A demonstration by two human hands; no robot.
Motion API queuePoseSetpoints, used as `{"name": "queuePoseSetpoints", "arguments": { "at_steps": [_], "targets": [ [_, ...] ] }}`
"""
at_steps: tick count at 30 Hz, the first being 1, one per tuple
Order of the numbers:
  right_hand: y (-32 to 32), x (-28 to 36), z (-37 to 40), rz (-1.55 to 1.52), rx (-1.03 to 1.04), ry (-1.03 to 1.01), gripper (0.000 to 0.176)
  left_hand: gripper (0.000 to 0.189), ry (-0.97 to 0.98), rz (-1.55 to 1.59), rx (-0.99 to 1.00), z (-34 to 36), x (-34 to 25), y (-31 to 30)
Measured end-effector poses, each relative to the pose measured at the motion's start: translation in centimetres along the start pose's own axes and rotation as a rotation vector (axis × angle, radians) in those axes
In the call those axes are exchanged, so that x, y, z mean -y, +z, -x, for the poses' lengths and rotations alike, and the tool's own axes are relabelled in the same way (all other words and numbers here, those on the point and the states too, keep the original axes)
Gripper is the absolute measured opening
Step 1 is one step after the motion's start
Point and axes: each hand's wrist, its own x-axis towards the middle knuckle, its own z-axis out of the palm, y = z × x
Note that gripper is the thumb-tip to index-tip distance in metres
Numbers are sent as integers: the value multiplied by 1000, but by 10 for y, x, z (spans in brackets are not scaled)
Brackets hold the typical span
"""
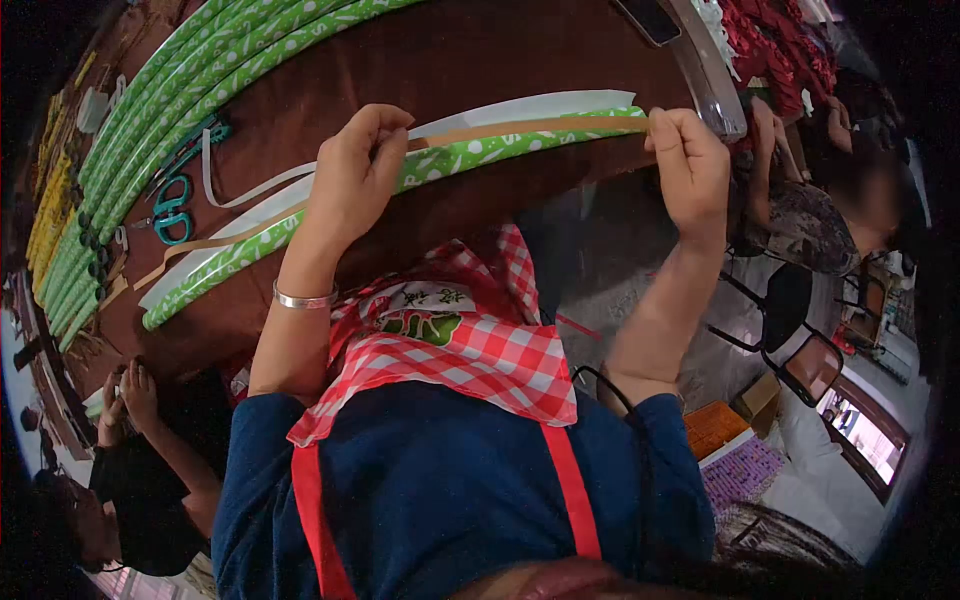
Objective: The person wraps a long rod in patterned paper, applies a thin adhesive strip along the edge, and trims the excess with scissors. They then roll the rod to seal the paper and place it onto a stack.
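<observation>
A partly rolled sheet of green wrapping paper [470, 155] with white print lies along the table edge in front of me, its white underside showing at the far side. Along it runs a narrow brown strip [530, 128], which looks like tape. My right hand [690, 165] pinches the strip at the paper's right end. Closed around the strip further left is my left hand [355, 175], with a silver bracelet on its wrist. The strip's loose tail [235, 240] trails on to the left. Teal-handled scissors [173, 210] and a thin white strip [245, 195] lie beyond the left hand.
Several finished green rolls [190, 110] are stacked at the left on the brown table [480, 50]. A phone [648, 20] lies at the far edge. Co-workers' hands [130, 395] show at lower left; another person sits at right. Chairs [790, 310] stand at right.
</observation>
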Motion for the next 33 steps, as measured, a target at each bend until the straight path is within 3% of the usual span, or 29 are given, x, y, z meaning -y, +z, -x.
{"name": "queuePoseSetpoints", "arguments": {
  "at_steps": [5,12,19,23,25,29,33],
  "targets": [
    [-8,-9,2,-17,73,-12,19,16,52,-70,32,1,-7,-5],
    [-9,-42,-4,101,-17,-62,17,12,157,-198,38,5,-10,-5],
    [-5,-33,-2,81,-16,-135,15,10,152,-232,34,3,-15,-4],
    [1,-38,1,40,-18,-74,18,9,151,-246,40,3,-13,-5],
    [6,-43,1,229,-16,-184,22,9,153,-250,42,3,-13,-4],
    [17,-41,1,204,39,-107,18,10,147,-257,40,3,-14,-5],
    [21,-51,0,243,4,-163,14,10,132,-276,58,3,-16,-5]
  ]
}}
